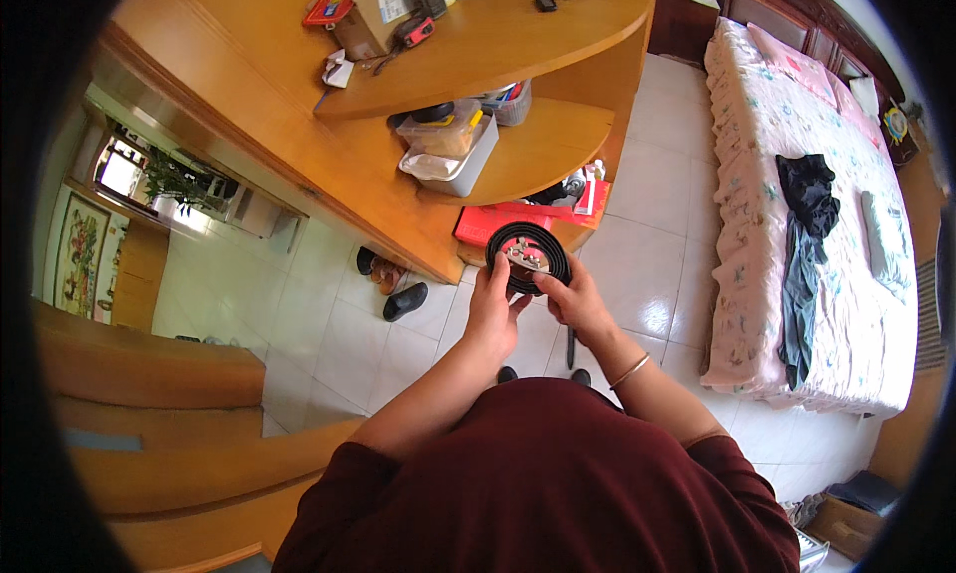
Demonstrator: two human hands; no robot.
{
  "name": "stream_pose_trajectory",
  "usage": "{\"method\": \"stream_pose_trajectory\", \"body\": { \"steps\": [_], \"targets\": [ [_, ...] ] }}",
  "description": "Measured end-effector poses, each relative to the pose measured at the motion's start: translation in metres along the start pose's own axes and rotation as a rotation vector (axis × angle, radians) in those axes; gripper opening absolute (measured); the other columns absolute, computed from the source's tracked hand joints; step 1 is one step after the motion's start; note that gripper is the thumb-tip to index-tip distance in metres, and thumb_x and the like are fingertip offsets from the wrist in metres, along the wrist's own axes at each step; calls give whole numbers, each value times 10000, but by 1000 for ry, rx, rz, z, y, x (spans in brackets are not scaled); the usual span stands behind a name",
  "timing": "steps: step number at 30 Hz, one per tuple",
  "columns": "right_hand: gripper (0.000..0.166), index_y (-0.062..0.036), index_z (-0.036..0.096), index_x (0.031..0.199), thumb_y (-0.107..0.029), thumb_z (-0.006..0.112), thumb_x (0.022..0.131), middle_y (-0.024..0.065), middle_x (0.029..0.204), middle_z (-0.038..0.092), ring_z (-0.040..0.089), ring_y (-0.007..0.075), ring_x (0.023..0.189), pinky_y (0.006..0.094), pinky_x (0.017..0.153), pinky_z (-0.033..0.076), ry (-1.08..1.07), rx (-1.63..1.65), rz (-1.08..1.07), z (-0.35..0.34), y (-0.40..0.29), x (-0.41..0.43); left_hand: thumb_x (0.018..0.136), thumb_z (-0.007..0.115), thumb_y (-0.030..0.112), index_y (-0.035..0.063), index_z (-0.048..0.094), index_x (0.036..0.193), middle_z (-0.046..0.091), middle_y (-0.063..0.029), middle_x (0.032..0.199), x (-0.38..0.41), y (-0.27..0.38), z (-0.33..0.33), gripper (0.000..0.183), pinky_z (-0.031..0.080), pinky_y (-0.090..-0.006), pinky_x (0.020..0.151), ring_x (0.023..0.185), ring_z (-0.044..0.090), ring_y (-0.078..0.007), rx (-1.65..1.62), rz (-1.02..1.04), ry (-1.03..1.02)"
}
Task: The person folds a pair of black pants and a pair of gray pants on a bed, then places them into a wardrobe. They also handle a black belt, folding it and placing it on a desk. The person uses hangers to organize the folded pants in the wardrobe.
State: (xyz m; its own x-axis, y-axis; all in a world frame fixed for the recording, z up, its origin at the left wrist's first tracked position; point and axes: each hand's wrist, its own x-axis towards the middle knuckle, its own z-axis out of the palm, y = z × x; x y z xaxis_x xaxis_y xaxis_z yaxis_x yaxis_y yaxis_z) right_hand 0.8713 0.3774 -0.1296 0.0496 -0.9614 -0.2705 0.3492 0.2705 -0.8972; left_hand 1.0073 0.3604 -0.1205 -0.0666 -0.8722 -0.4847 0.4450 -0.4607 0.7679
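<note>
A black belt [559,246] is wound into a round coil in front of my body. Its silver metal buckle [529,258] sits inside the ring of the coil. My left hand [493,308] grips the coil's left side, with the thumb up by the buckle. From the right, my right hand [575,298] holds the lower right edge, its thumb at the buckle. A dark narrow strip [571,347] hangs below my right hand; whether it is the belt's loose end I cannot tell.
Rounded wooden shelves [515,58] stand ahead, holding a cardboard box [366,31], a grey bin [470,158] and a red box [478,226] on the lowest level. Shoes [405,301] lie on the tiled floor. Clothes [806,200] lie across a bed [747,274] at right.
</note>
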Motion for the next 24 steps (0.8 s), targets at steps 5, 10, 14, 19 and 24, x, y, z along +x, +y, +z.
{"method": "stream_pose_trajectory", "body": {
  "steps": [5, 10, 14, 19, 24],
  "targets": [
    [568, -12, 473, 1275, -209, 703, 795, 58, 918, 628, 580, 141, 772, 266, 647, 473, -261, -485, 67, 8, -29, 7, 879, 644, 341, 81, 523, 1141, 586, -30, 1010, 15, 34, -58, 389, 470, -281, 759, 896, 559, -107, 139, 105, -235],
    [592, -50, 453, 1309, -271, 697, 818, 128, 1050, 629, 587, 218, 959, 336, 849, 465, -533, -647, -33, 38, -18, 26, 862, 678, 267, 32, 566, 1134, 611, -42, 960, 24, 64, -93, 377, 473, -252, 771, 878, 575, -109, 460, 6, -503],
    [516, -39, 435, 1319, -270, 618, 896, 79, 913, 586, 509, 115, 713, 273, 603, 439, -166, -582, 36, 73, 2, 46, 872, 664, 233, 21, 600, 1055, 623, -33, 887, 45, 69, -118, 288, 473, -244, 701, 808, 584, -99, 237, 96, -299],
    [532, -118, 270, 1402, -266, 515, 954, 37, 910, 552, 558, 104, 661, 220, 455, 440, 25, -501, -95, 124, 41, 59, 849, 670, 332, 3, 550, 1074, 609, -72, 971, 90, 59, -126, 416, 473, -290, 760, 856, 574, -139, -58, 258, -68],
    [329, -145, 392, 1229, -270, 507, 946, 36, 952, 594, 607, 136, 726, 237, 453, 467, 121, -466, 95, 135, 40, 89, 861, 618, 318, -29, 484, 1137, 588, -224, 1039, 108, 30, -102, 463, 455, -392, 850, 978, 579, -347, 38, 483, 167]
  ]
}}
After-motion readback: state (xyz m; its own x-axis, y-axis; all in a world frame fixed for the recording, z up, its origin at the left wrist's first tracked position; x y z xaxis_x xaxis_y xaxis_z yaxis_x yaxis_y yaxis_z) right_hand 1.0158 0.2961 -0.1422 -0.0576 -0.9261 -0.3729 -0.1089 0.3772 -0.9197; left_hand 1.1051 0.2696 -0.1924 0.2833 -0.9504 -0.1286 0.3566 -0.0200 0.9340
